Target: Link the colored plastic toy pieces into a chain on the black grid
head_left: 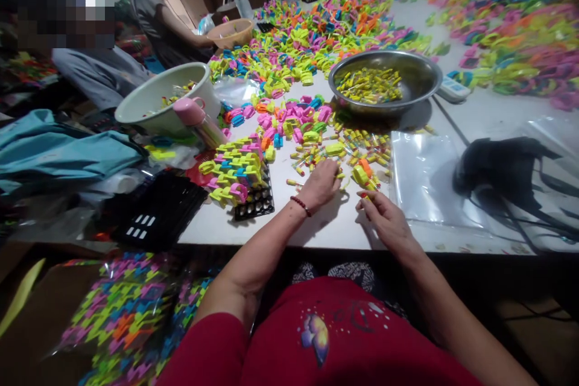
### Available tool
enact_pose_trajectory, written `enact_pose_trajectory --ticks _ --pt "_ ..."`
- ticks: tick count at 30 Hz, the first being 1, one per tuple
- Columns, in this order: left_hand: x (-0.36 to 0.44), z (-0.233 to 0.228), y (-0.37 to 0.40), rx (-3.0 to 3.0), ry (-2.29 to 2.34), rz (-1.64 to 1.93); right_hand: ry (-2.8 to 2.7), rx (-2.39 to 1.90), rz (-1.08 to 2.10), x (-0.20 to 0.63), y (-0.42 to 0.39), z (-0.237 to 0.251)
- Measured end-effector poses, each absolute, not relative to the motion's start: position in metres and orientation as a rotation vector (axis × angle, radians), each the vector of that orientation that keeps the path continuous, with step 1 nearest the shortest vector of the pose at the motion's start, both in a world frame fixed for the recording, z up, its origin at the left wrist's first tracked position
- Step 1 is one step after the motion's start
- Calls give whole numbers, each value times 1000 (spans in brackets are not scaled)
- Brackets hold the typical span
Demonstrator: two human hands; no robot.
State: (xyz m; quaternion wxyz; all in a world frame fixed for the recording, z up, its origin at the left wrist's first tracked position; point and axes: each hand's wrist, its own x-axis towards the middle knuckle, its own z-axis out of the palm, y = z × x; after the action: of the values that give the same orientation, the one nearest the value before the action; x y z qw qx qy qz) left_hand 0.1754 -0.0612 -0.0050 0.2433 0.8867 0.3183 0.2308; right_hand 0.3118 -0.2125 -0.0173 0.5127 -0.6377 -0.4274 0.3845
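My left hand (pixel 320 184), with a red bead bracelet at the wrist, rests palm down on the white table (pixel 325 229), fingers curled over small yellow pieces. My right hand (pixel 382 212) lies just right of it, fingertips pinching a small yellow and red piece (pixel 367 195). A yellow and orange plastic clip (pixel 362 174) lies just beyond the right fingertips. Loose small yellow tubes (pixel 362 142) are scattered ahead of both hands. Pink, yellow and blue clips (pixel 289 120) are heaped further out.
A steel bowl (pixel 420 75) holds yellow tubes. A white basin (pixel 158 96) and pink bottle (pixel 199 120) stand left, above a black tray (pixel 257 202) loaded with clips. Clear bags (pixel 425 178) and a black corded device (pixel 506 169) lie right. Other people sit far left.
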Motion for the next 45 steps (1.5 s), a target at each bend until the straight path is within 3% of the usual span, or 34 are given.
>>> enact_pose_trajectory --ticks 5,9,17,28,45 --pt "158 8 -104 1375 888 660 -1055 -1511 928 308 -221 -6" --pt "146 10 -131 993 819 688 -1104 -1454 973 291 -223 5" --pt "140 2 -148 992 915 841 -1241 -1394 986 263 -223 13" --pt "115 17 -155 857 690 670 -1202 -1335 1180 276 -225 12" --pt "110 11 -154 890 680 668 -1479 -1444 1024 283 -223 21"
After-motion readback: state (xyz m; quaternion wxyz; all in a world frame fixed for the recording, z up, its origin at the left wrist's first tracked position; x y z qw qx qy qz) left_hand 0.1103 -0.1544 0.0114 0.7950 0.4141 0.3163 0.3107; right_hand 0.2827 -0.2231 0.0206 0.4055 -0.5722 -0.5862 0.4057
